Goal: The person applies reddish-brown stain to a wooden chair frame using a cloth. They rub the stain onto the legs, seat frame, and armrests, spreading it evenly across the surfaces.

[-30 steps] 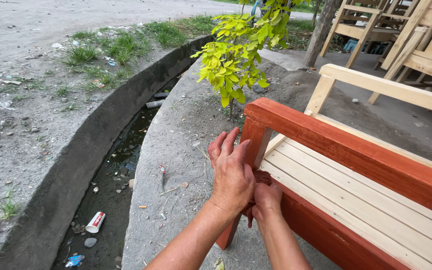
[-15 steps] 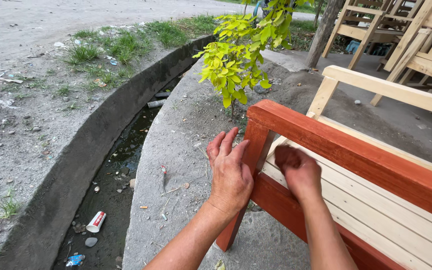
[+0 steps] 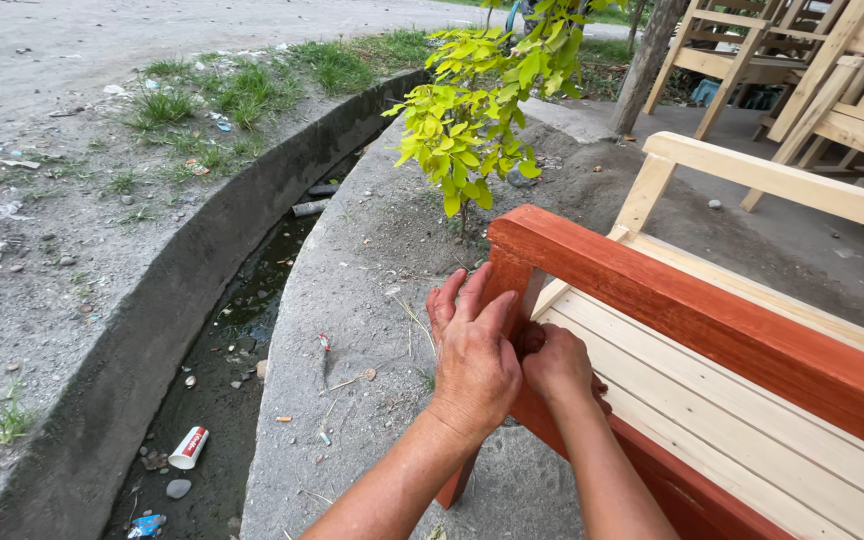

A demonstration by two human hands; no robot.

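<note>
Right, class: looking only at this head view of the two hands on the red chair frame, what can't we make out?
- What the right hand grips, if anything: its closed fingers and the left hand cover it.
- The red chair frame: cut off by the right and bottom edges.
- The post's foot: hidden behind the left forearm.
- The can in the gutter: its print is too small to read.
</note>
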